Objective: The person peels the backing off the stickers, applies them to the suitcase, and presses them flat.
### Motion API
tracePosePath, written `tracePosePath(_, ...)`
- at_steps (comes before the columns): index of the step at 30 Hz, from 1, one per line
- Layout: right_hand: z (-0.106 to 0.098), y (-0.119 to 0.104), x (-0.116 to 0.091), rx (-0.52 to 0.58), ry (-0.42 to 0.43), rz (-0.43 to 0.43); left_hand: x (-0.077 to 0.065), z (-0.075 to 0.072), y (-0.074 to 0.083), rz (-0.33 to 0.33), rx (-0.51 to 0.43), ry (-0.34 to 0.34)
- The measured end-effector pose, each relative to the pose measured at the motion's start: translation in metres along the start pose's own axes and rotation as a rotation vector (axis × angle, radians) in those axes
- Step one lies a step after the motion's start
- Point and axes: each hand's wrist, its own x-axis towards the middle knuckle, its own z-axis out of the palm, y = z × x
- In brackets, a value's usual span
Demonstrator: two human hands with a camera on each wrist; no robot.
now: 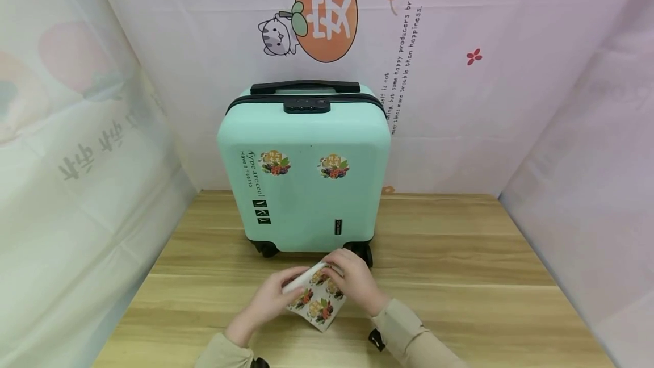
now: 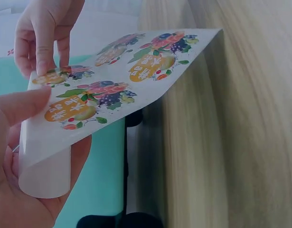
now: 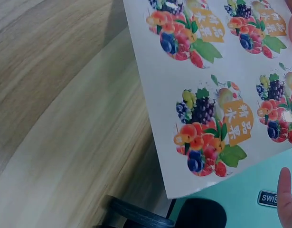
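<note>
Left hand (image 1: 269, 299): thumb and fingers clamped on curled sticker sheet (image 1: 318, 298). Right hand (image 1: 353, 278): fingers pinch sheet's edge; suitcase (image 1: 305, 203) beyond fingertips.

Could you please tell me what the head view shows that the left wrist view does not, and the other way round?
Only the head view shows the suitcase's black handle, its lock and the printed cat on the backdrop.

Only the left wrist view shows the palm of the left hand, behind the sheet's curled end.

Both show the sticker sheet, the left hand, the right hand, part of the suitcase and the wooden table.
</note>
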Motion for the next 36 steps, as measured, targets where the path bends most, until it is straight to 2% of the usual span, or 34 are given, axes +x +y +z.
tracePosePath(4,0.000,-0.001,0.001,0.032,0.010,-0.004,0.000,-0.001,0.001,0.065,0.137,0.105)
tracePosePath(6,0.000,-0.001,0.001,0.050,0.006,0.000,-0.001,-0.001,0.004,0.108,0.228,0.179)
tracePosePath(9,0.000,-0.002,0.001,0.076,-0.002,0.022,0.000,-0.001,0.008,0.200,0.387,0.276)
tracePosePath(13,0.001,0.000,0.001,0.111,-0.010,0.048,0.001,-0.001,0.016,0.363,0.623,0.409)
tracePosePath(16,0.002,0.000,0.002,0.142,-0.016,0.055,0.003,-0.001,0.020,0.455,0.707,0.461)
tracePosePath(20,0.004,0.000,0.003,0.178,-0.017,0.065,0.007,0.001,0.022,0.538,0.695,0.433)
tracePosePath(24,0.005,0.000,0.003,0.193,-0.006,0.069,0.009,0.006,0.020,0.564,0.639,0.429)
tracePosePath(27,0.005,0.000,0.005,0.190,0.003,0.063,0.009,0.008,0.018,0.530,0.573,0.434)
tracePosePath(30,0.004,0.001,0.008,0.175,0.006,0.055,0.010,0.009,0.018,0.469,0.458,0.409)
tracePosePath(36,-0.003,0.001,0.015,0.197,-0.021,0.065,0.012,0.009,0.015,0.364,0.176,0.356)
